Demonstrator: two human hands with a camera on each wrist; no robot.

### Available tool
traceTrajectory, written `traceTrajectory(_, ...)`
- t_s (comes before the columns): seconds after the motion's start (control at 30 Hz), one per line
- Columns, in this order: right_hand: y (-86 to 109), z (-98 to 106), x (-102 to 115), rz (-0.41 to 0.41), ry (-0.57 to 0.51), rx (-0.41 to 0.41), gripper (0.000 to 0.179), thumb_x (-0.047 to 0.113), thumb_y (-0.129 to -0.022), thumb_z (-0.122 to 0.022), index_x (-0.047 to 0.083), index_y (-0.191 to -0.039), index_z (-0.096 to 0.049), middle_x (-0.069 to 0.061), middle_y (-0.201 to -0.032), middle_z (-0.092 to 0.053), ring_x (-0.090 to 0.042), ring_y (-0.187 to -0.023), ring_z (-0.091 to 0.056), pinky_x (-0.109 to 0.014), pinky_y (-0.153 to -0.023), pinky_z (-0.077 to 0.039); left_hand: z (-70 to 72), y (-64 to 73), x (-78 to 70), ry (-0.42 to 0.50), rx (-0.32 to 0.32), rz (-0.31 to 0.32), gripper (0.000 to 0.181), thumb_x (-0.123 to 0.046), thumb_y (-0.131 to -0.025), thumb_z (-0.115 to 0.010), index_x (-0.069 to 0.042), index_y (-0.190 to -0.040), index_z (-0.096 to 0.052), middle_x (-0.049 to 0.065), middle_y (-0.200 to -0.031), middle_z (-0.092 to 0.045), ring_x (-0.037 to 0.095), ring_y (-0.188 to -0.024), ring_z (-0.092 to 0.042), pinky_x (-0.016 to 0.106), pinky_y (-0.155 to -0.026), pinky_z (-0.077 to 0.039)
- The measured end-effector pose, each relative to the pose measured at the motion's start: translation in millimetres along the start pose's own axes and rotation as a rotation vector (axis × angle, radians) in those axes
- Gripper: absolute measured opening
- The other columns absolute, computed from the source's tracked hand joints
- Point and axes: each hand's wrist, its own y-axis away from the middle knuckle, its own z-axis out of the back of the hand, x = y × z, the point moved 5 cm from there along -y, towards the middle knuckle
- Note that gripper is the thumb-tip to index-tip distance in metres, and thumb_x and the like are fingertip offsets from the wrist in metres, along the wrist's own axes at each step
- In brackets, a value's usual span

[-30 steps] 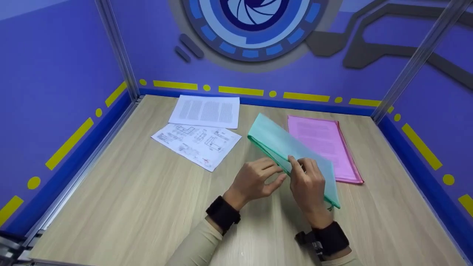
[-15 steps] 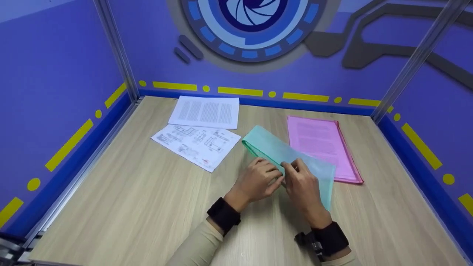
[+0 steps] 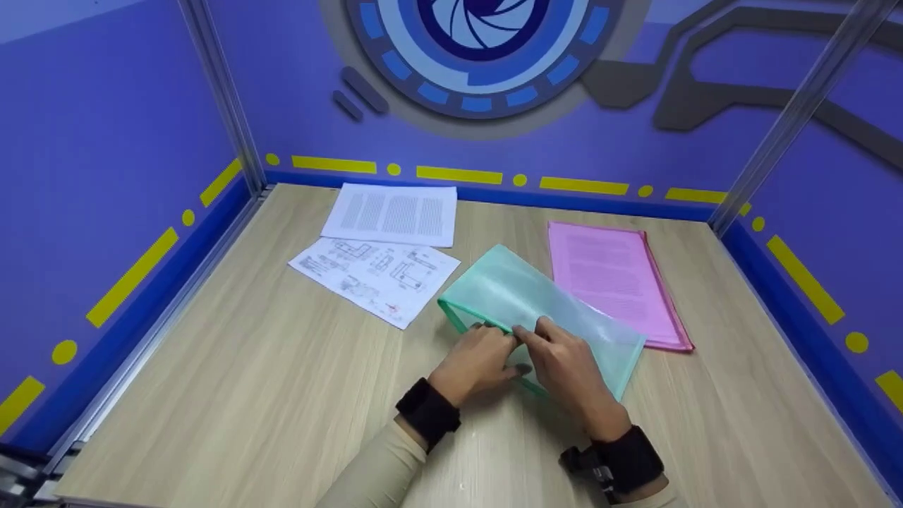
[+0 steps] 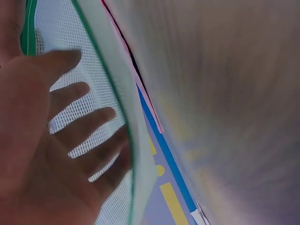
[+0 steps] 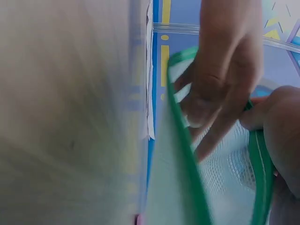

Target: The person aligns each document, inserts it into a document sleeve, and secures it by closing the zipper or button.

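A translucent green mesh document pouch (image 3: 525,286) lies slanted over the table in front of me, its green-edged mouth parted toward me. My right hand (image 3: 568,363) pinches the upper edge of that mouth between thumb and fingers; the right wrist view shows the green rim (image 5: 260,168) at its thumb. Inside the opening is my left hand (image 3: 476,361). In the left wrist view its fingers (image 4: 75,133) are spread and fairly straight against the white mesh. Part of the pouch's lower edge is hidden behind both hands.
A pink pouch (image 3: 600,275) with a printed sheet inside lies at the right, its near edge overlapped by the green pouch. Back left are a text sheet (image 3: 398,215) and a sheet of technical drawings (image 3: 374,279). Blue panels (image 3: 564,141) enclose the wooden table (image 3: 268,395).
The green pouch has come down and toward the left, and its mouth has been spread wider. My left fingers have gone into the opening; the right hand has shifted left along the edge.
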Motion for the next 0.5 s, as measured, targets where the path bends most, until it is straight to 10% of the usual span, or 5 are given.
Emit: traceTrajectory(0.5,-3.7,-9,15,0.053,-0.046,0.078,0.035,-0.009,-0.089,-0.077,0.006,-0.121,-0.08,0.0,-0.079,-0.044,-0.006,-0.065,-0.023,-0.022,-0.053,-0.026,-10.6,5.2,4.9,0.095,0.202,0.142,0.057,-0.057,-0.088,-0.082,-0.016,-0.127,-0.073,-0.002,-0.114,-0.075,0.015,-0.107,-0.069,0.034,-0.099,-0.054)
